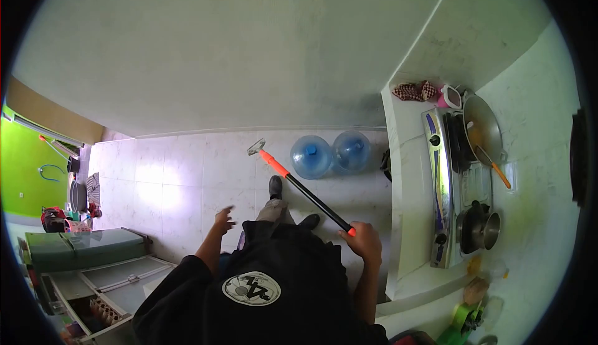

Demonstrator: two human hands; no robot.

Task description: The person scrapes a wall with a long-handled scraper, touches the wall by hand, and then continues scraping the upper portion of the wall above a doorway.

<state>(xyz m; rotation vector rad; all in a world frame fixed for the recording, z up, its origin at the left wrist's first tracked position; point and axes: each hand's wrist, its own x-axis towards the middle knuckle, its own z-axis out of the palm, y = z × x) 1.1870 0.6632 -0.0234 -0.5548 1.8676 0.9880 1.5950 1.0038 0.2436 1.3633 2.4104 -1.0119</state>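
My right hand (364,243) is closed around the orange end of a long-handled scraper (317,200). Its black pole slants up and to the left, through an orange collar, to a small metal head held above the tiled floor (187,189). On the left, my left hand (224,220) hangs in the air with fingers apart and nothing in it. Two clear blue water jugs (311,157) stand against the wall, just right of the scraper's head.
Along the right runs a counter (408,220) with a gas stove (441,183), a wok (484,124) with an orange-handled utensil, and a pot (491,230). A refrigerator (81,248) and a cabinet (134,279) with an egg tray stand at lower left. Dark shoes (276,187) are below me.
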